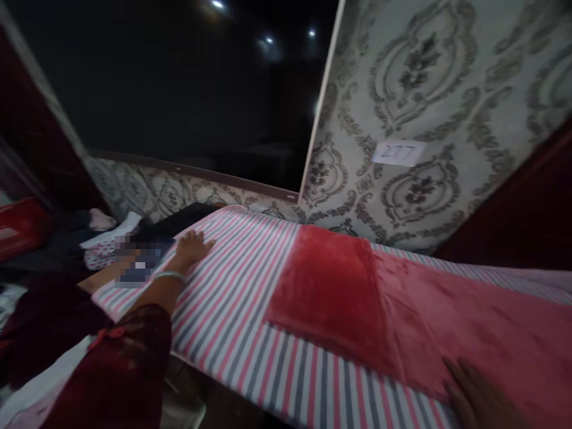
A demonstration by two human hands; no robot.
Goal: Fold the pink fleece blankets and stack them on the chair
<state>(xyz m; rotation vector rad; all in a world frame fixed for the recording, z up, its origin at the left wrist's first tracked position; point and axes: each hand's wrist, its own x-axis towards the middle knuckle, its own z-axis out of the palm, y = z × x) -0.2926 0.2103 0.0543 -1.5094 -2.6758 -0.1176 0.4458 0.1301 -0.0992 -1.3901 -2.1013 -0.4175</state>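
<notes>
Red cloth (330, 292) lay across a board with a striped cover (232, 268), its deep red part toward the middle and a paler, pinkish stretch running out to the right edge of the view. Bare stripes showed along its near side, to its left and in a narrow strip behind it.

At the board's left end the left hand (192, 249) rested on the stripes, fingers spread and grasping nothing, well apart from the cloth. A bracelet (168, 275) circled that wrist, above a dark red sleeve (120, 363), and the arm crossed in front of the board's near left corner. The right hand (478, 393) was at the cloth's near edge on the right, fingers stretched out rather than clenched; its lower part was dim and cut off by the frame.

Beyond the left arm was another person's forearm (100, 279), with a pixelated patch hiding what was beside it. A dotted cloth (100, 253) and a red item (22, 229), too dim to make out, were farther left. Behind the board rose a patterned wall (482, 89) with a large dark screen (179, 89) and a paper (399, 153) marked 277. Dark red panelling (527, 208) closed off the right side.
</notes>
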